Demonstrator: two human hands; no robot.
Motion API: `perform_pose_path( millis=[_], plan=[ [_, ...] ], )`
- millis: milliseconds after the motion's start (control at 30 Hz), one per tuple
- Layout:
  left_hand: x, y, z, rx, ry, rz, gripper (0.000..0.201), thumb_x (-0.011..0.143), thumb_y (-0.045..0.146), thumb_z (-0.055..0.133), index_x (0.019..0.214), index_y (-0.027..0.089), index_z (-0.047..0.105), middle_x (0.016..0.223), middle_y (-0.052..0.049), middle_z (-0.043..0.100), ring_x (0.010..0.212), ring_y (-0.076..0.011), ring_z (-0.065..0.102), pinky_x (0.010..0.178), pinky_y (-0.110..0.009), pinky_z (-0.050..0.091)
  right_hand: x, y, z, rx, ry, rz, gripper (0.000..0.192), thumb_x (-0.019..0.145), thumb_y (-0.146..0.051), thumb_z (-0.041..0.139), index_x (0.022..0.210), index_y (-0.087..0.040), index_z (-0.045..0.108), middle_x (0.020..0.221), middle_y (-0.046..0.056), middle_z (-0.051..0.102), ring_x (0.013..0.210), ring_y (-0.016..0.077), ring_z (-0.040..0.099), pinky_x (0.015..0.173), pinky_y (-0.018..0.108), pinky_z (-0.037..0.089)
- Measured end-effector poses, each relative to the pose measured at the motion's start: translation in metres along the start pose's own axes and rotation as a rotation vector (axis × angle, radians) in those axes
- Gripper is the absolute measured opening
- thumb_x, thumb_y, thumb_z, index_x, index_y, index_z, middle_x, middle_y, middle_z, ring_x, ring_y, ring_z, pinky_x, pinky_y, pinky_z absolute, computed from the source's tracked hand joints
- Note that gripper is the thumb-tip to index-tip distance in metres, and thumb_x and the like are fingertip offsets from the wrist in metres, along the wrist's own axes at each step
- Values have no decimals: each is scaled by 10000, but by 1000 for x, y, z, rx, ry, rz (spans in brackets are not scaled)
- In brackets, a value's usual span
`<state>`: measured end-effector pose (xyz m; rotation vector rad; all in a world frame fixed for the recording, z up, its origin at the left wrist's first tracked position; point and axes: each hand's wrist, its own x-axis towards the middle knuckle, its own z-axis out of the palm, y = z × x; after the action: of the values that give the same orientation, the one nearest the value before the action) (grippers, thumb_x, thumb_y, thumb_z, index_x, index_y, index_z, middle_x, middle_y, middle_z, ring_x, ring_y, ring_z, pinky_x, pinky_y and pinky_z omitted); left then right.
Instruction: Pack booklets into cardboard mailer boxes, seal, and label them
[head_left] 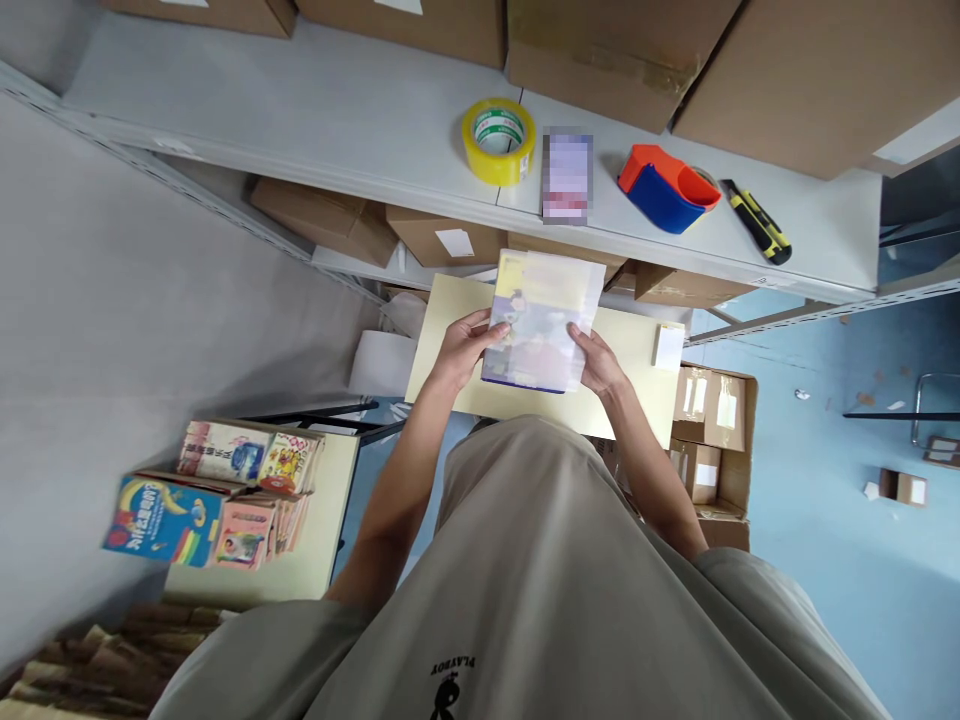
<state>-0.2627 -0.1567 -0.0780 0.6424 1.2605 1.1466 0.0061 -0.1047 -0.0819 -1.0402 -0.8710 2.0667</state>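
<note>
My left hand (466, 348) grips the left edge of a thin picture book (536, 320), thumb on its front. My right hand (596, 360) holds the right edge in the same way. A whitish see-through layer, perhaps a plastic sleeve, blurs most of the yellow and purple cover and sticks out past its right side. Both hands hold the book over a pale yellow tabletop (457, 300), below the front edge of a shelf. A small white stack (669, 347) lies at the tabletop's right end.
On the grey shelf (360, 120) are yellow tape (499, 140), a blurred-out card (568, 175), an orange-blue tape dispenser (667, 190) and a utility knife (757, 222). Cardboard boxes (600, 60) stand behind. Books (244, 490) pile on a left table; a carton (716, 440) holds smaller boxes at right.
</note>
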Motion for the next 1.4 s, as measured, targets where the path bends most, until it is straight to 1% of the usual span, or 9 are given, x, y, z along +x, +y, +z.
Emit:
perform_pose_path(
  millis=[233, 367, 467, 567, 667, 767, 967, 1133, 1400],
  plan=[
    [15, -15, -12, 261, 113, 56, 947, 740, 728, 1049, 1474, 184, 800, 1436, -204, 865, 1311, -413, 833, 1035, -487, 714, 7, 8, -3, -40, 24, -31, 698, 789, -781, 1051, 1196, -262, 821, 1140, 71, 912, 1211, 344, 855, 1072, 463, 733],
    [15, -30, 11, 401, 103, 188, 857, 876, 698, 980, 1542, 216, 736, 1735, -217, 689, 1606, -443, 674, 1249, -544, 639, 16, 30, 4, -286, 77, -159, 714, 900, -872, 896, 1237, -245, 836, 1157, 75, 900, 1167, 333, 830, 1094, 479, 706],
    [6, -45, 39, 366, -138, 134, 809, 917, 702, 954, 1524, 218, 726, 1552, -185, 801, 1434, -399, 787, 1162, -485, 680, 17, 55, 16, -488, 76, -244, 728, 981, -803, 815, 1419, -221, 830, 1268, 101, 890, 1253, 361, 811, 1206, 539, 660],
    [0, -60, 50, 404, -126, 118, 719, 864, 677, 1002, 1349, 206, 760, 1242, -129, 872, 1199, -349, 842, 1032, -423, 684, 9, 77, 23, -583, 44, -222, 910, 912, -662, 902, 1699, -248, 708, 1569, 128, 806, 1501, 394, 727, 1339, 570, 576],
    [1, -71, 37, 352, -94, 86, 609, 912, 687, 920, 1228, 188, 769, 1169, -122, 881, 1155, -344, 837, 995, -419, 672, -1, 82, 15, -557, -14, -141, 1035, 836, -633, 975, 1769, -310, 663, 1840, 106, 615, 1731, 411, 551, 1404, 587, 518],
    [4, -74, 13, 304, -35, 48, 576, 954, 661, 838, 1262, 177, 796, 1299, -139, 894, 1283, -367, 819, 1096, -453, 665, -4, 72, -6, -506, -105, -99, 860, 872, -732, 958, 1612, -320, 811, 1854, 92, 611, 1786, 408, 495, 1421, 587, 500],
    [-2, -66, -24, 43, -76, -77, 758, 842, 695, 969, 1362, 158, 841, 1327, -158, 905, 1332, -415, 830, 1169, -528, 678, 7, 49, -36, -479, 217, -65, 1097, 678, -896, 1038, 1527, -231, 836, 1672, 190, 757, 1546, 455, 717, 1287, 622, 635],
    [-7, -56, -47, -17, -115, -107, 884, 815, 682, 1031, 1509, 183, 804, 1407, -164, 890, 1315, -417, 843, 1129, -537, 713, 8, 45, -22, -377, 51, 16, 869, 757, -869, 1025, 1343, -240, 900, 1179, 72, 930, 1088, 305, 857, 988, 479, 757],
    [9, -59, -81, 45, -73, -26, 788, 928, 656, 932, 1557, 211, 770, 1527, -149, 842, 1457, -400, 766, 1224, -521, 663, 44, 73, 6, -385, 149, 26, 888, 681, -897, 1035, 1267, -240, 918, 1116, 68, 925, 1015, 292, 843, 885, 446, 755]
  ],
)
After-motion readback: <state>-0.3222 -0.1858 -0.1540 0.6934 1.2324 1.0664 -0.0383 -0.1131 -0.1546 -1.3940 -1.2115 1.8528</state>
